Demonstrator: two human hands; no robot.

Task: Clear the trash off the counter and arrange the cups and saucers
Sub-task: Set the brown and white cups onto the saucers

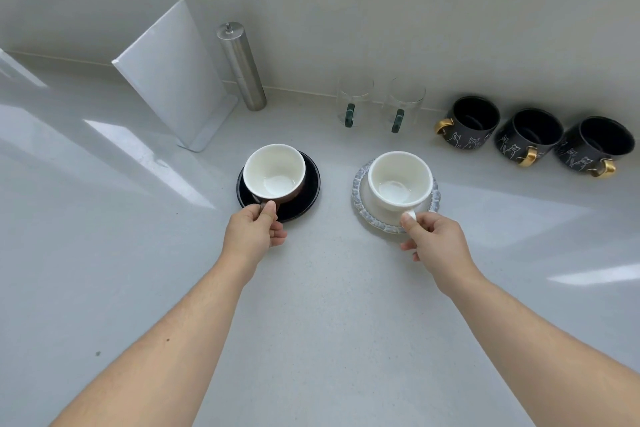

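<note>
A brown cup [274,173] with a white inside stands on a black saucer [310,191] at the counter's middle. My left hand [252,230] pinches its handle at the near side. To the right, a white cup [399,180] rests on a pale saucer with a blue patterned rim [360,196]. My right hand [433,239] grips that cup's handle between thumb and fingers. Both cups are upright and look empty.
Along the back wall stand two clear glass mugs [353,102] [403,106] and three black cat-print mugs with gold handles [472,123] [530,135] [594,147]. A white board in a stand [173,76] and a steel cylinder [242,66] sit at the back left.
</note>
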